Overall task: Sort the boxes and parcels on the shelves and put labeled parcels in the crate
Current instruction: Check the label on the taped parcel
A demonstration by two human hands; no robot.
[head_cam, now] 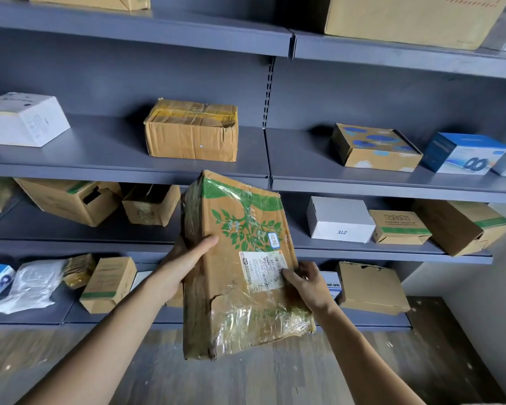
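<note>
Gripping a crumpled, taped brown parcel [240,287] with green tree print and white label [260,270], the left hand [184,264] curls round its left edge, right hand [307,285] its right; shelves [100,168] beyond the hands hold boxes [191,131].

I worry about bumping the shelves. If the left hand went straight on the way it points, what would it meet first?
The left hand points up and right, against the taped parcel it grips, so that comes first. Behind the parcel the shelf edge looks next, though depth is unclear.
</note>
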